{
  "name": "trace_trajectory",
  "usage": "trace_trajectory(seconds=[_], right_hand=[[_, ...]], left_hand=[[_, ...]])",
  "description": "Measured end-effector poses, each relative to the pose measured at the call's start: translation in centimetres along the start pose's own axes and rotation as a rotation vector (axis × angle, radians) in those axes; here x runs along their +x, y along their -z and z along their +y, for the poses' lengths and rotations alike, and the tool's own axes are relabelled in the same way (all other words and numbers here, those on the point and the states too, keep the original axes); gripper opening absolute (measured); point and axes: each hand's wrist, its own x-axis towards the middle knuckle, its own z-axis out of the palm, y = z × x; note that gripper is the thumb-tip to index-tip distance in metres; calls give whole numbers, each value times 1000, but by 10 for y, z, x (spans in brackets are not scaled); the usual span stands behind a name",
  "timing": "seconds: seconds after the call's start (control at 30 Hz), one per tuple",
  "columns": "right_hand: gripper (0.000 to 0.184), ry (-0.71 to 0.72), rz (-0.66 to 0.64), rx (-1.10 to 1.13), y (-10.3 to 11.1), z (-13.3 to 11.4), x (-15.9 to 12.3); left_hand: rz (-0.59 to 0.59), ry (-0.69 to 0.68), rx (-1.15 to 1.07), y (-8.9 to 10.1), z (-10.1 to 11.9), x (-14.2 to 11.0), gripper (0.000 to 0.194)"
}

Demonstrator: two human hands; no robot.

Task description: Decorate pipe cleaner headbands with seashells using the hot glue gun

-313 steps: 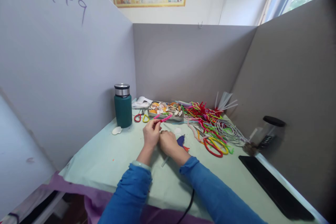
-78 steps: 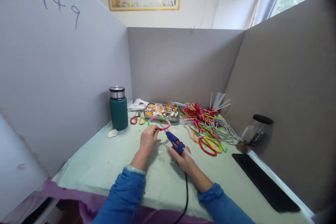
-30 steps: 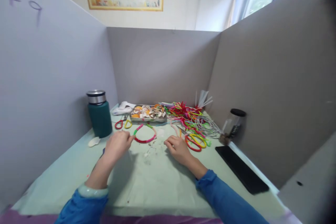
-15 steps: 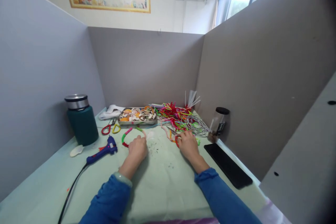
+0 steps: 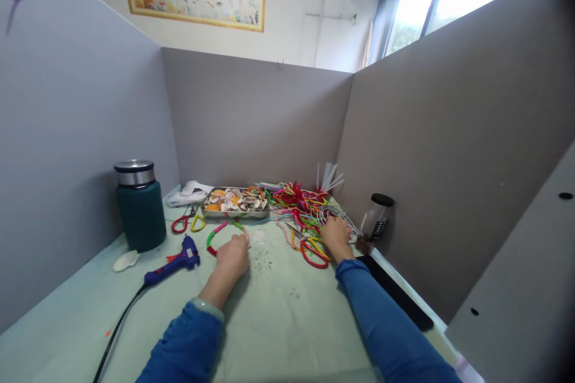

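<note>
A ring wrapped in coloured cord point(image 5: 218, 228), with pink, green and red sections, lies on the table with its near side hidden behind my left hand point(image 5: 232, 256). That hand is closed on the ring's near edge. Red-handled scissors point(image 5: 314, 255) lie on the cloth to the right, blades pointing away. Just beyond them my right hand point(image 5: 336, 236) is down at the coil of grey cord point(image 5: 330, 210), fingers curled, their tips hidden. Beside it spreads a tangled pile of coloured cords point(image 5: 296, 196), mostly red, green and pink.
A metal tray point(image 5: 234, 213) of shells stands at the back. On the left are a green flask point(image 5: 141, 209), a blue glue gun point(image 5: 173, 262), red-and-yellow scissors point(image 5: 188, 222) and a white spoon point(image 5: 126, 260). A jar point(image 5: 375, 218) and a black phone point(image 5: 395, 293) sit right. Partitions enclose the table.
My right hand has let go of the red-handled scissors and moved right and slightly away, to the grey cord. My left hand stays at the ring. The view has shifted slightly.
</note>
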Motion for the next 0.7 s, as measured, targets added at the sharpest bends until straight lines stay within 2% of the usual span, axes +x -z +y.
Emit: trace_trajectory(seconds=[0.13, 0.3, 0.4, 0.57, 0.7], right_hand=[[26, 13, -129, -45, -9, 10, 12], [29, 42, -138, -29, -10, 18, 15], [29, 27, -176, -16, -9, 19, 17], [37, -28, -160, 61, -9, 17, 23], [47, 69, -243, 108, -8, 17, 24]], left_hand=[[0, 0, -22, 0, -1, -4, 33], [117, -8, -43, 7, 2, -7, 30], [138, -8, -87, 13, 9, -9, 27], [158, -112, -224, 18, 24, -16, 25], [138, -198, -283, 12, 30, -20, 24]])
